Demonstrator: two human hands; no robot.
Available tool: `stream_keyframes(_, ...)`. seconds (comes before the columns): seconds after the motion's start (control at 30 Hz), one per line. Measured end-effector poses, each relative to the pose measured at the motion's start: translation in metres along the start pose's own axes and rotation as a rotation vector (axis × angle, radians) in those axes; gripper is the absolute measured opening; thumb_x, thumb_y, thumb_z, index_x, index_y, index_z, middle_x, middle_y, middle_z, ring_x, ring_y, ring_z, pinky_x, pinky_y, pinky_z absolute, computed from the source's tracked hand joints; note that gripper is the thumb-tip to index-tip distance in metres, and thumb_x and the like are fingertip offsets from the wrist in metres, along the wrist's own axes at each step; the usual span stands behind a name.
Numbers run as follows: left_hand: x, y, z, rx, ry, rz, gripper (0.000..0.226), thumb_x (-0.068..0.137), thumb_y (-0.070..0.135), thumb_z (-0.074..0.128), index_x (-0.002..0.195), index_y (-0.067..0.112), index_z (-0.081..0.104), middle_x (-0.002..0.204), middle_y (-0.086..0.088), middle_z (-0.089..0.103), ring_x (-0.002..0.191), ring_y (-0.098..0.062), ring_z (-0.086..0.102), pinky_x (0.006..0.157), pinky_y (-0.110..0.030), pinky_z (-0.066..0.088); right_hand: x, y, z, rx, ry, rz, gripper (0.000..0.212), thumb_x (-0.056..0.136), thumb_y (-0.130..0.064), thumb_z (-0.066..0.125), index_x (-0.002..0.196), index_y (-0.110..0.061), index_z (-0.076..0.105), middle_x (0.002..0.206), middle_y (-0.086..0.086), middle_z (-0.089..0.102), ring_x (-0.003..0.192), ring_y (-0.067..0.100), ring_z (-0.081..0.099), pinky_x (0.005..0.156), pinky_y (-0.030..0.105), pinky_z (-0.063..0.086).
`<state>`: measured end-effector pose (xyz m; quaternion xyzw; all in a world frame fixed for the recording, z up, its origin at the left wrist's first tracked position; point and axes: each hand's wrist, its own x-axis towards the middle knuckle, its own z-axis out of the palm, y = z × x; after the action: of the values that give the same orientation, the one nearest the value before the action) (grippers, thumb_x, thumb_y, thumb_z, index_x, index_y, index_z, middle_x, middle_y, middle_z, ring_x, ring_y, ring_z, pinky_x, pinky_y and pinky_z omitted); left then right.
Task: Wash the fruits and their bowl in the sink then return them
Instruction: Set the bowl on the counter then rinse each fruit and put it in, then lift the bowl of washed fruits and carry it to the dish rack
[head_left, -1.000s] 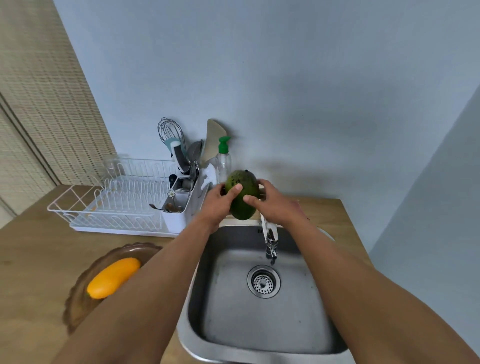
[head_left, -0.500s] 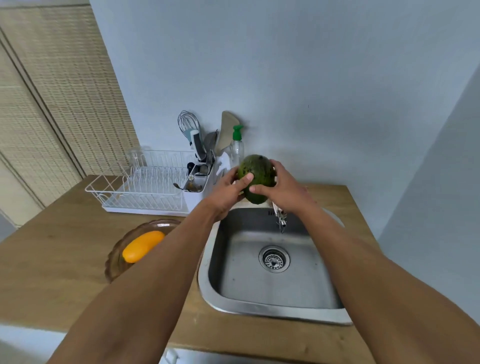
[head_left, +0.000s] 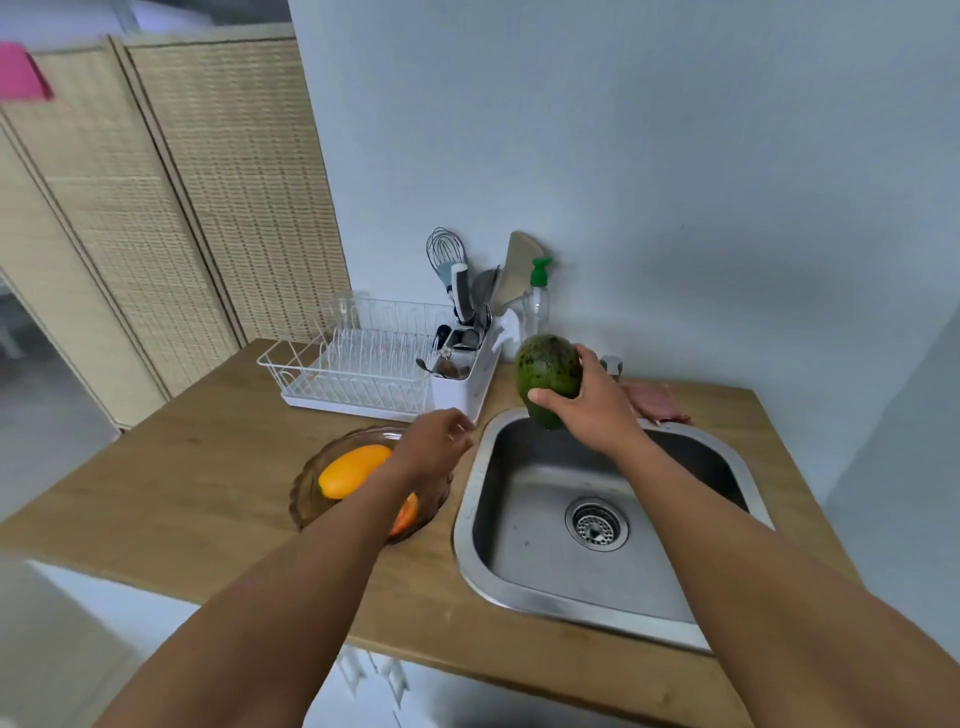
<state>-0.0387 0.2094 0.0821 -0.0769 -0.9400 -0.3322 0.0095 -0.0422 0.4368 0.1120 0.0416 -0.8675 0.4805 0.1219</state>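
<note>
My right hand (head_left: 592, 402) grips a large green mango (head_left: 548, 376) over the back left corner of the steel sink (head_left: 519, 587). My left hand (head_left: 434, 447) hovers above the brown glass bowl (head_left: 311, 506) on the counter, fingers loosely curled, holding nothing. In the bowl lies a yellow mango (head_left: 353, 470). An orange fruit (head_left: 408, 514) is partly hidden under my left forearm. The tap (head_left: 612, 365) is mostly hidden behind my right hand.
A white dish rack (head_left: 358, 374) with a utensil caddy (head_left: 465, 364) stands behind the bowl. A soap bottle (head_left: 537, 304) is at the wall. A pink cloth (head_left: 657, 402) lies behind the sink. The wooden counter (head_left: 171, 483) stretches left; a woven screen (head_left: 182, 208) stands beyond.
My left hand has let go of the green mango and moved down left over the bowl. The right hand alone holds the mango. The view has pulled back and turned left.
</note>
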Motion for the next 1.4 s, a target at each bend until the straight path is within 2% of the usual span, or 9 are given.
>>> stream_keyframes(0.17, -0.028, -0.054, -0.035, 0.121, 0.077, -0.089, 0.022, 0.086, 0.025, 0.065, 0.105, 0.017, 0.070, 0.104, 0.000, 0.070, 0.099, -0.022, 0.064, 0.077, -0.027, 0.044, 0.001, 0.000, 0.036, 0.075, -0.071, 0.032, 0.079, 0.071, -0.040, 0.081, 0.137, -0.024, 0.040, 0.131, 0.000, 0.053, 0.120, 0.019, 0.051, 0.103, 0.041, 0.045)
stream_keyframes(0.33, -0.045, -0.079, -0.028, 0.308, -0.168, -0.123, 0.047, 0.087, 0.041, 0.066, 0.129, 0.021, 0.060, 0.136, -0.006, 0.053, 0.123, -0.026, 0.051, 0.099, -0.032, 0.041, -0.007, -0.006, 0.083, 0.159, -0.179, 0.068, 0.076, 0.069, -0.039, 0.082, 0.134, -0.029, 0.044, 0.120, -0.005, 0.055, 0.114, 0.018, 0.055, 0.095, 0.035, 0.049)
stream_keyframes(0.47, -0.053, -0.095, -0.017, 0.445, -0.227, -0.125, 0.058, 0.086, 0.044, 0.062, 0.141, 0.033, 0.045, 0.146, -0.005, 0.040, 0.126, -0.033, 0.047, 0.099, -0.044, 0.043, -0.013, -0.009, 0.123, 0.164, -0.250, 0.133, 0.078, 0.071, -0.043, 0.080, 0.136, -0.023, 0.042, 0.123, -0.001, 0.057, 0.115, 0.021, 0.057, 0.093, 0.036, 0.050)
stream_keyframes(0.67, -0.059, -0.114, -0.023, 0.495, -0.165, -0.127, 0.058, 0.087, 0.037, 0.059, 0.142, 0.033, 0.041, 0.132, -0.010, 0.045, 0.111, -0.033, 0.057, 0.087, -0.039, 0.048, -0.014, -0.013, 0.159, 0.061, -0.285, 0.191, 0.084, 0.071, -0.050, 0.076, 0.138, -0.021, 0.035, 0.126, 0.002, 0.054, 0.117, 0.024, 0.055, 0.096, 0.041, 0.051)
stream_keyframes(0.77, -0.059, -0.121, -0.027, 0.491, -0.186, -0.119, 0.054, 0.087, 0.037, 0.060, 0.139, 0.033, 0.046, 0.125, -0.011, 0.046, 0.106, -0.033, 0.057, 0.087, -0.038, 0.048, -0.013, -0.018, 0.172, 0.045, -0.311, 0.214, 0.078, 0.070, -0.055, 0.073, 0.132, -0.023, 0.039, 0.115, -0.004, 0.053, 0.114, 0.023, 0.057, 0.094, 0.043, 0.052)
stream_keyframes(0.83, -0.058, -0.125, -0.031, 0.473, -0.196, -0.119, 0.052, 0.087, 0.036, 0.061, 0.137, 0.031, 0.048, 0.123, -0.012, 0.046, 0.105, -0.034, 0.057, 0.089, -0.039, 0.049, -0.014, -0.022, 0.183, -0.003, -0.309, 0.230, 0.077, 0.068, -0.060, 0.071, 0.129, -0.023, 0.042, 0.121, -0.002, 0.057, 0.116, 0.024, 0.056, 0.094, 0.044, 0.051)
stream_keyframes(1.0, -0.056, -0.133, -0.039, 0.527, -0.219, -0.100, 0.052, 0.088, 0.032, 0.060, 0.138, 0.030, 0.046, 0.132, -0.012, 0.042, 0.118, -0.032, 0.051, 0.093, -0.037, 0.045, -0.019, -0.028, 0.210, -0.283, -0.266, 0.224, 0.080, 0.073, -0.066, 0.064, 0.131, -0.014, 0.044, 0.128, 0.009, 0.057, 0.117, 0.031, 0.056, 0.091, 0.040, 0.047)
stream_keyframes(1.23, -0.059, -0.138, -0.040, 0.541, -0.198, -0.122, 0.049, 0.089, 0.035, 0.060, 0.136, 0.032, 0.047, 0.136, -0.010, 0.043, 0.117, -0.033, 0.054, 0.091, -0.040, 0.046, -0.023, -0.019, 0.220, -0.373, -0.271, 0.274, 0.076, 0.077, -0.065, 0.061, 0.128, -0.010, 0.049, 0.128, 0.010, 0.059, 0.116, 0.030, 0.058, 0.090, 0.038, 0.049)
stream_keyframes(1.4, -0.063, -0.133, -0.031, 0.560, -0.181, -0.138, 0.046, 0.091, 0.038, 0.056, 0.136, 0.034, 0.046, 0.137, -0.009, 0.044, 0.115, -0.034, 0.055, 0.088, -0.042, 0.046, -0.023, -0.015, 0.216, -0.382, -0.330, 0.295, 0.083, 0.080, -0.058, 0.062, 0.138, -0.007, 0.034, 0.139, 0.012, 0.051, 0.123, 0.033, 0.053, 0.094, 0.040, 0.046)
